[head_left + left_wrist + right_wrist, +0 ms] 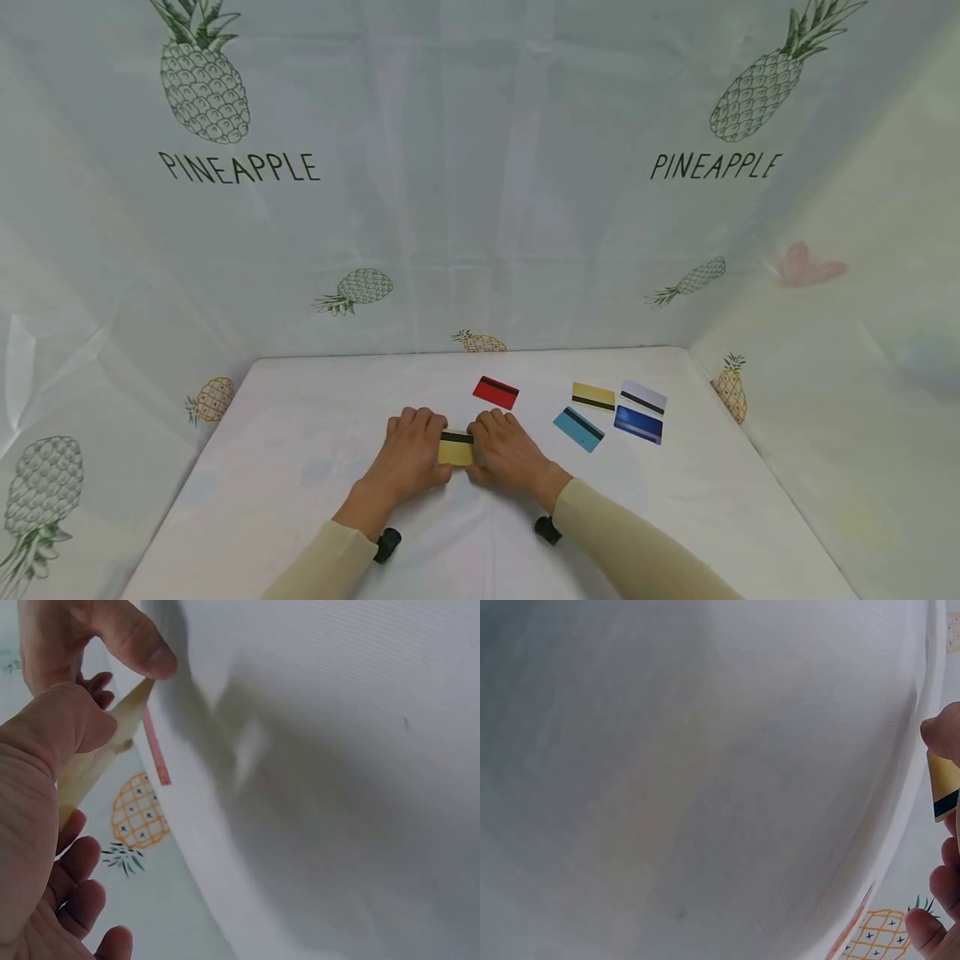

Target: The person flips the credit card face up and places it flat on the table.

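A gold card point(456, 452) with a dark magnetic stripe along its far side is held up between both hands, a little off the white table. My left hand point(408, 450) pinches its left end, thumb on the near face and fingers behind. At the other end my right hand point(508, 450) pinches it the same way. In the left wrist view the gold card point(82, 769) appears steeply from the side, with a small brownish mark near one edge. Only a corner of the gold card point(943, 776) shows in the right wrist view, beside the right thumb.
Beyond the hands lies a red card point(496, 392). To the right are another yellow card point(593, 396), a pale lavender card point(643, 397), a light blue card point(579, 429) and a dark blue card point(638, 424). A pineapple-print cloth point(480, 217) hangs behind the table.
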Available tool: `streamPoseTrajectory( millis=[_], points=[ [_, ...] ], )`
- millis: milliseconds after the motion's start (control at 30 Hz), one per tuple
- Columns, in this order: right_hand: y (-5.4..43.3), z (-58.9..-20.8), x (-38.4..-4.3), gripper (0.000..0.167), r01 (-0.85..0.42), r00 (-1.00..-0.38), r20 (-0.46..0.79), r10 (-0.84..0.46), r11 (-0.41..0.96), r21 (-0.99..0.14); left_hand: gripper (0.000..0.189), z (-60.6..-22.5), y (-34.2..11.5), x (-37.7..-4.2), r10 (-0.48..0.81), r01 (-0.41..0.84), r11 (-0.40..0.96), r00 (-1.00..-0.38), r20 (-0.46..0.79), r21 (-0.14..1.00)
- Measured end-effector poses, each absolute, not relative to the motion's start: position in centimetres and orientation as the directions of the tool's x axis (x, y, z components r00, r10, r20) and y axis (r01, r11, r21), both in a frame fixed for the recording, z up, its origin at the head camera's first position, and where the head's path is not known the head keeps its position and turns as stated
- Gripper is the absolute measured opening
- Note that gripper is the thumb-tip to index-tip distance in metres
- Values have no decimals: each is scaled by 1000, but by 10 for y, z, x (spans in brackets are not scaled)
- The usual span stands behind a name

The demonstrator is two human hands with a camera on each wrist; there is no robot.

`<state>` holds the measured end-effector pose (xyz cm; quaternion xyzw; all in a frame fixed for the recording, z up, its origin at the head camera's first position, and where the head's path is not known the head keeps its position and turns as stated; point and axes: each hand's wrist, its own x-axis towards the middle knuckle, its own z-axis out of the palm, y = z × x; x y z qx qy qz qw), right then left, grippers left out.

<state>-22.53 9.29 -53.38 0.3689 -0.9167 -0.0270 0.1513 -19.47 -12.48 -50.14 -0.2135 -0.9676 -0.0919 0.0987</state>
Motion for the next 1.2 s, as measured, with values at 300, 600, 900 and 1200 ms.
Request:
streamPoseTrajectory(
  millis=[300,600,900,1200],
  points=[
    [91,-536,-223,59,-700,-675,280,-682,713,48,64,-493,-116,-191,461,512,843,-846,267,165],
    [90,-534,-219,62,-722,-658,312,-685,691,-4,64,-497,-113,-192,510,564,808,-814,278,170],
    [90,-533,-217,58,-724,-656,320,-683,690,-9,61,-501,-114,-193,497,556,808,-821,282,194],
    [92,-527,-213,62,-700,-681,340,-649,713,-43,58,-502,-115,-194,408,467,862,-870,277,195]
  ],
)
